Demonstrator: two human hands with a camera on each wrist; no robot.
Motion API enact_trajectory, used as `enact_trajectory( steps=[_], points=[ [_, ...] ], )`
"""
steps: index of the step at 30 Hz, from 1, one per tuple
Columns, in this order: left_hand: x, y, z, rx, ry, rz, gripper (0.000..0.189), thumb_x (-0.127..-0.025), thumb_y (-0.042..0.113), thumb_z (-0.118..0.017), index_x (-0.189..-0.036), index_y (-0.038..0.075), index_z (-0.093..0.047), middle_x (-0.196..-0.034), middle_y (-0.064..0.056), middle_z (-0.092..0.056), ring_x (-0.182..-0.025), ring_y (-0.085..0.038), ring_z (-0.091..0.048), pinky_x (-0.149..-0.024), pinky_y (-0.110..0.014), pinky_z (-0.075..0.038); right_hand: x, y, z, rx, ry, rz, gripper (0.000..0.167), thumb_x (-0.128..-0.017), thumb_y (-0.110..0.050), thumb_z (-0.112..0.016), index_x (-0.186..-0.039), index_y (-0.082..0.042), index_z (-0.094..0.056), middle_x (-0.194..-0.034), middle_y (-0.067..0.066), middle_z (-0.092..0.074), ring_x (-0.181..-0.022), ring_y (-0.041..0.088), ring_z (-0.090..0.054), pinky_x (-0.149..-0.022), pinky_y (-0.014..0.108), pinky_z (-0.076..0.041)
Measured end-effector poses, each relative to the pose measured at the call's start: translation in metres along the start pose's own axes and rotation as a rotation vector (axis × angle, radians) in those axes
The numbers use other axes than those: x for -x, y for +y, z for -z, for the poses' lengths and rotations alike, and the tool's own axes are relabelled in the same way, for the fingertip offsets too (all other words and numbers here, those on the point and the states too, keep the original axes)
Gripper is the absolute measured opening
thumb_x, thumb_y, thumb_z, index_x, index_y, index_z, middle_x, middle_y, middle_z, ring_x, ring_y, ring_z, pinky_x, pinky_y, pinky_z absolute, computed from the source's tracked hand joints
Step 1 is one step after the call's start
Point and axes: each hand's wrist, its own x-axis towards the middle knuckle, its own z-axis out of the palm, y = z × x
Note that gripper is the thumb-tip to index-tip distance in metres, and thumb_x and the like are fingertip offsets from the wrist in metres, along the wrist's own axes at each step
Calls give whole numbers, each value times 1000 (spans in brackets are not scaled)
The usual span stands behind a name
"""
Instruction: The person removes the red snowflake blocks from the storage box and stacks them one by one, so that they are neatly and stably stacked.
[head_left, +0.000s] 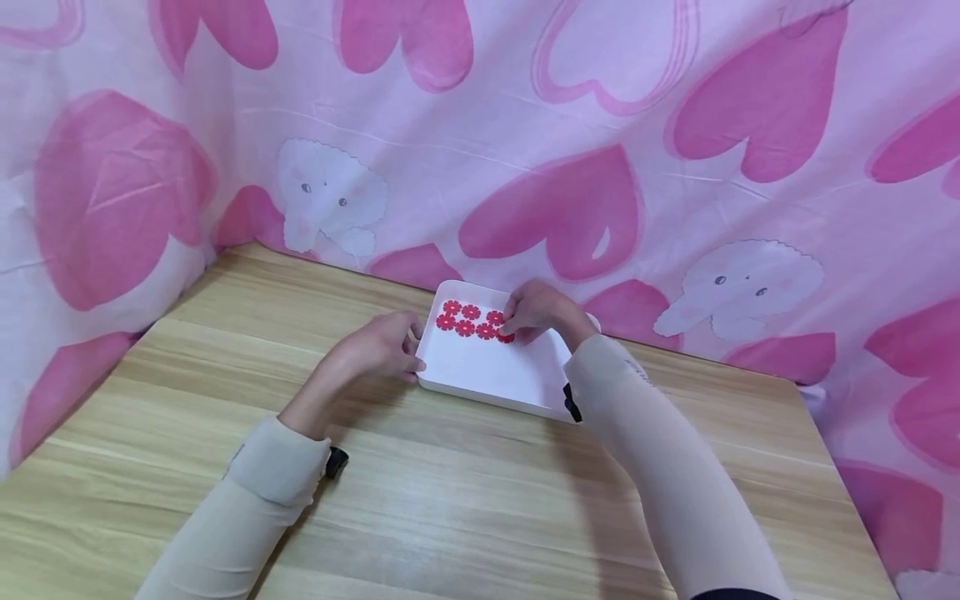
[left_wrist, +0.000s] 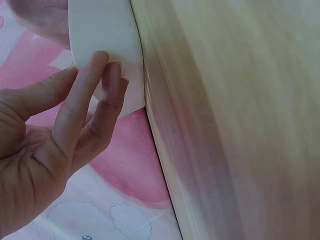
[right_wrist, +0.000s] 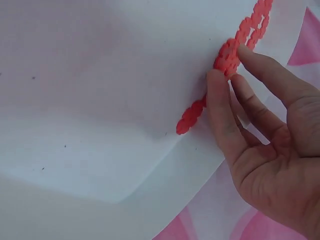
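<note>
A white rectangular tray (head_left: pixel 487 375) holds several red flower-shaped plastic discs (head_left: pixel 465 328) laid in two rows along its far side. My left hand (head_left: pixel 382 343) grips the tray's left end; in the left wrist view the thumb is at the rim and the fingertips (left_wrist: pixel 101 57) press the outer wall. Over the right end of the rows, my right hand (head_left: pixel 538 308) reaches into the tray. Its thumb and fingers pinch a red disc (right_wrist: pixel 228 56), which stands tilted among the others. Another red disc (right_wrist: pixel 190 118) shows beyond the fingers, and part of the row is hidden behind the hand.
The tray rests on a wood-grain table (head_left: pixel 450 492), near its back edge. Behind and on both sides hangs a pink curtain (head_left: pixel 510 125) with hearts and white cartoon animals. Both forearms, in pale sleeves (head_left: pixel 652 442), extend over the table.
</note>
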Motion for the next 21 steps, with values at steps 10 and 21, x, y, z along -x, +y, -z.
enact_trajectory(
  steps=[10, 21],
  points=[
    [-1, 3, 1, -71, 8, 3, 39, -97, 2, -75, -130, -7, -55, -105, -18, -70, -87, -23, -69, -79, -29, -60, -3, -4, -7, 100, 34, 15, 18, -91, -8, -86, -90, -3, -69, -83, 6, -72, -79, 20, -72, -86, 34, -68],
    [1, 2, 1, -48, 4, 15, 37, -98, 0, -73, -130, -9, -55, -106, -20, -69, -87, -24, -73, -82, -32, -63, 4, 1, 0, 54, 23, 28, 12, -94, 2, -79, -105, 2, -72, -101, 13, -71, -88, 26, -81, -84, 32, -68]
  ],
)
